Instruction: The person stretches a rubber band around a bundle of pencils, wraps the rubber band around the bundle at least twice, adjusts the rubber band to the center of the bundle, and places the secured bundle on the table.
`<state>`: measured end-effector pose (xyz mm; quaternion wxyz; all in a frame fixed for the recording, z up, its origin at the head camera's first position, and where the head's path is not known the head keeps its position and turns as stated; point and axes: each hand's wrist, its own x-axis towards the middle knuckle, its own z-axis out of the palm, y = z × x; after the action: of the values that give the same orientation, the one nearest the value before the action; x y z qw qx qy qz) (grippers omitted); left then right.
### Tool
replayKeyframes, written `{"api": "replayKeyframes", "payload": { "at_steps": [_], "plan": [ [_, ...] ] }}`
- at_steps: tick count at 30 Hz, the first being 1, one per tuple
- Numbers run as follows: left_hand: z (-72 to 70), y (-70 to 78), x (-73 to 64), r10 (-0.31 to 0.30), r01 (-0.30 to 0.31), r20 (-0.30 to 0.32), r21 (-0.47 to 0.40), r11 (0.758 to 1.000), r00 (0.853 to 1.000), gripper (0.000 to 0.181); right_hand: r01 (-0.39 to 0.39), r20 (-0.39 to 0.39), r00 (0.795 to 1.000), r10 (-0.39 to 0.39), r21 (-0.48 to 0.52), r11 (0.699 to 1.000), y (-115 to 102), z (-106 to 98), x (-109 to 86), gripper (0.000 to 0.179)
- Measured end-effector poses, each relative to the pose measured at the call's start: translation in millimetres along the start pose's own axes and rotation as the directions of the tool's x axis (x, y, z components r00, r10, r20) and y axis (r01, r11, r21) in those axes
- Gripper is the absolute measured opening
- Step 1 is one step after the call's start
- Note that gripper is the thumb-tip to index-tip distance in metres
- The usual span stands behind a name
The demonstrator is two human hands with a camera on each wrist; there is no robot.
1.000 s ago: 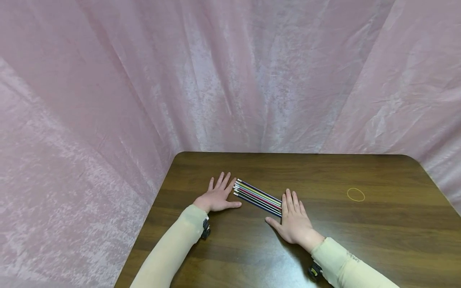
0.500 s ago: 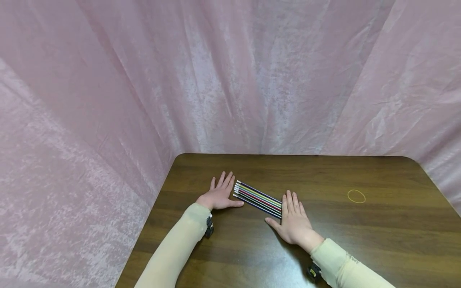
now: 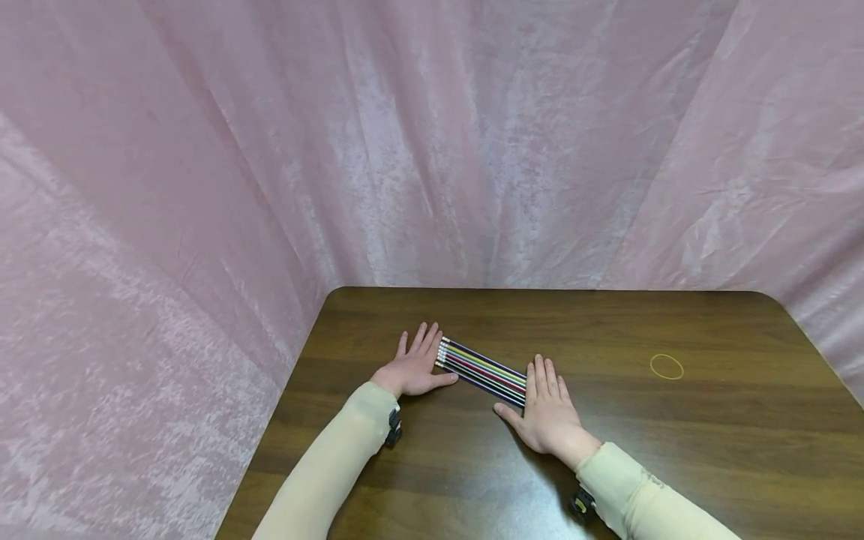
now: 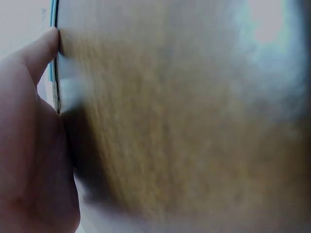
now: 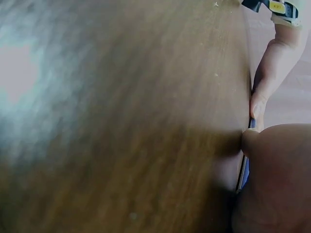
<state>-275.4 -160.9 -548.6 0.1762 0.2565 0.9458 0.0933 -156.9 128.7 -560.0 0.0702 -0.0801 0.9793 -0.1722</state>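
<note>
Several pencils (image 3: pixel 482 372) of different colours lie side by side in a flat row on the table, slanting down to the right in the head view. Their white eraser ends point left. My left hand (image 3: pixel 413 371) has its fingers spread at those ends, with the thumb by the nearest pencil. At the opposite ends, my right hand (image 3: pixel 550 414) lies with straight fingers across the row, hiding the pencil tips. In the right wrist view, a blue pencil (image 5: pixel 246 175) shows beside the right hand (image 5: pixel 282 179). The left hand (image 4: pixel 34 141) fills the left wrist view's left side.
A thin yellow rubber band (image 3: pixel 667 367) lies on the wooden table (image 3: pixel 594 322), well to the right of the pencils. Pink velvety curtains (image 3: pixel 432 150) hang behind the table and along its left side. Each wrist carries a small black camera.
My left hand has shifted slightly right, closer against the eraser ends, which now line up more evenly. The right hand has edged slightly left. The rubber band stays put.
</note>
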Motion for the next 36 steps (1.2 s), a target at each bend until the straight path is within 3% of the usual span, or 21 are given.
{"api": "replayKeyframes", "payload": {
  "at_steps": [2, 12, 17, 26, 32, 36],
  "plan": [
    [-4.6, 6.6, -4.2, -0.018, 0.018, 0.020, 0.014, 1.000, 1.000, 0.105, -0.003, 0.000, 1.000, 0.003, 0.000, 1.000, 1.8, 2.4, 1.8, 0.112],
    [2.9, 7.0, -10.4, -0.056, 0.053, 0.036, 0.077, 0.996, 0.998, 0.103, 0.001, -0.019, 1.000, -0.002, -0.030, 1.000, 9.7, 12.0, 11.9, 0.112],
    [0.5, 18.9, -22.4, -0.066, 0.062, 0.043, 0.095, 0.994, 0.997, 0.101, -0.008, -0.010, 1.000, 0.008, -0.023, 1.000, 10.2, -4.3, 16.4, 0.111],
    [12.2, 27.8, -25.3, -0.084, 0.084, -0.015, 0.030, 0.996, 0.996, 0.101, -0.002, 0.025, 1.000, 0.002, -0.003, 1.000, 26.1, -9.6, 29.0, 0.122],
    [7.0, 41.4, -30.2, -0.134, 0.134, -0.013, 0.013, 0.991, 0.991, 0.105, 0.020, 0.059, 0.998, -0.020, -0.005, 1.000, 32.6, -15.1, 35.3, 0.123],
    [13.3, 43.3, -25.0, -0.165, 0.165, -0.006, 0.013, 0.986, 0.986, 0.110, 0.038, 0.071, 0.997, -0.038, 0.006, 0.999, 38.1, -20.1, 39.7, 0.125]
  ]
}}
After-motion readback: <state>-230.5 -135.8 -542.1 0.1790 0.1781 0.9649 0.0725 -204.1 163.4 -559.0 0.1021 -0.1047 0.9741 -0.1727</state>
